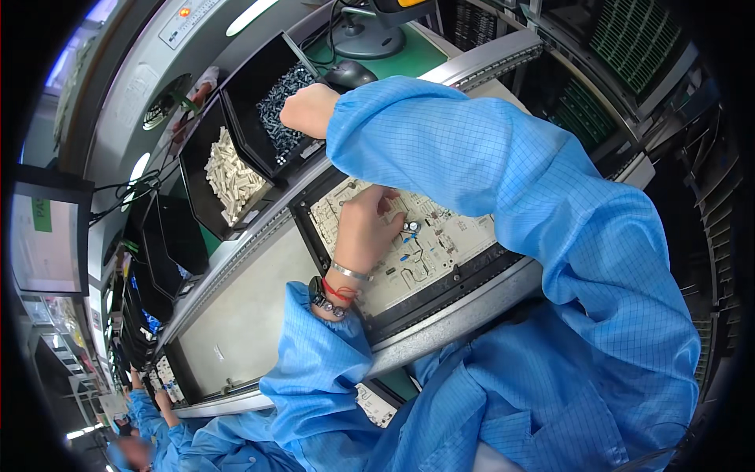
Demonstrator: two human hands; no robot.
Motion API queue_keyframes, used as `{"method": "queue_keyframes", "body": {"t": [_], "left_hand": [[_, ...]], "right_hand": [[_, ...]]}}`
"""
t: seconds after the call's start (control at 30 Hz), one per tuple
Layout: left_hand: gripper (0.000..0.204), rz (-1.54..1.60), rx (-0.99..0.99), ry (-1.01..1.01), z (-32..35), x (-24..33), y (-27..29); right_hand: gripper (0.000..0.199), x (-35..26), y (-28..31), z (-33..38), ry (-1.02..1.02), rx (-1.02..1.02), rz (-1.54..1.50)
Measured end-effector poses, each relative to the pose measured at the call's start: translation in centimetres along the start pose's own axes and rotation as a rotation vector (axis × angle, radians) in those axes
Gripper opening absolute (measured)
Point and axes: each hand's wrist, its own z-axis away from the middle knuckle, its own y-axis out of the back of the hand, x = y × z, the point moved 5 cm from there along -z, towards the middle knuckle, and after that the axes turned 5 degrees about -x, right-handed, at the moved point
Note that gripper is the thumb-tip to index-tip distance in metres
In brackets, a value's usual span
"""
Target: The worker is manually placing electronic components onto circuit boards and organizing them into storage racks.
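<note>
Conveyor surface [248,315] carried circuit board [464,228] | right hand [311,110] was probably picking dark parts [287,86]; left hand [370,224] was over board | fingers' grip: could not tell, both | next, probably, called careful placing

Looks like an electronics assembly line: has a circuit board [444,236] on a conveyor [440,334], black bins [240,102] of white parts [230,177] and dark parts [279,101] on the far side, and a blue-clad co-worker [163,448] to the left.

A: Where did the cam sit?
B: On the wearer's head, left fisheye. Looked down past blue checked cloth sleeves [464,149] at a cream rectangular circuit board [436,245].
A: Range?
B: Near, wide field.
</note>
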Motion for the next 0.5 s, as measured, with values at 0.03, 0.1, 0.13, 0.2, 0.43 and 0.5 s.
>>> {"method": "queue_keyframes", "body": {"t": [0.03,0.1,0.13,0.2,0.43,0.5], "left_hand": [[0.031,-0.007,-0.01,0.021,0.1,0.0,0.0],[0.033,0.014,0.011,0.008,0.3,0.3,0.1],[0.034,0.04,0.033,-0.005,0.3,0.5,0.2],[0.036,0.027,0.016,-0.01,0.1,0.5,0.1],[0.029,-0.105,-0.041,-0.087,-1.1,0.8,-0.6],[0.024,-0.204,-0.067,-0.133,-1.2,2.1,-0.3]], "right_hand": [[0.005,0.0,0.4,0.0,0.008,0.034,-0.054],[0.006,0.1,1.2,0.0,0.015,0.072,-0.108],[0.009,0.4,1.6,-0.1,-0.024,0.063,-0.148],[0.012,0.8,2.5,0.1,-0.064,0.055,-0.189],[0.012,2.4,6.9,3.6,0.007,0.167,-0.35],[0.012,3.0,8.6,5.6,0.056,0.148,-0.352]]}}
